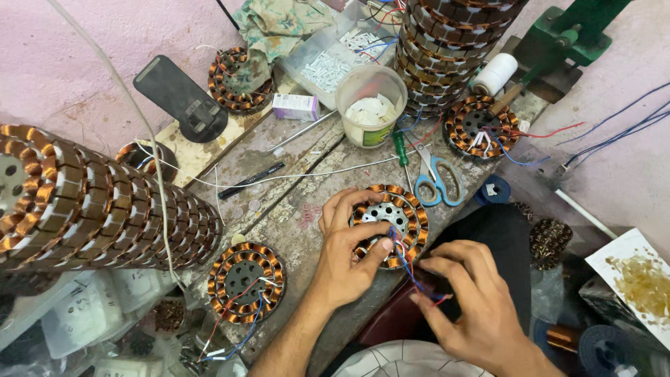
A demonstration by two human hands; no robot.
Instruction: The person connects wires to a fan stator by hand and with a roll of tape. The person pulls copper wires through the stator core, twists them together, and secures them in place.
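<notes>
Copper-wound and ring-shaped, the stator [388, 225] lay flat on the worn bench [293, 209], just in front of us and near the blue-handled scissors [438, 183]. Our left hand [349, 255] curled over its near rim, thumb and fingers pressed on the windings to steady it. Our right hand [471, 300] pinched the red and blue lead wires [412, 269] coming off the coils and drew them toward us. We judged the step in hand to be dressing or joining those leads. The next move, as we read it, called for a firm hold on the ring and a gentle pull, lest the fine wire snap. A second stator [246, 281] sat to the left, and a plastic cup [370, 105] of white sleeves stood beyond.
</notes>
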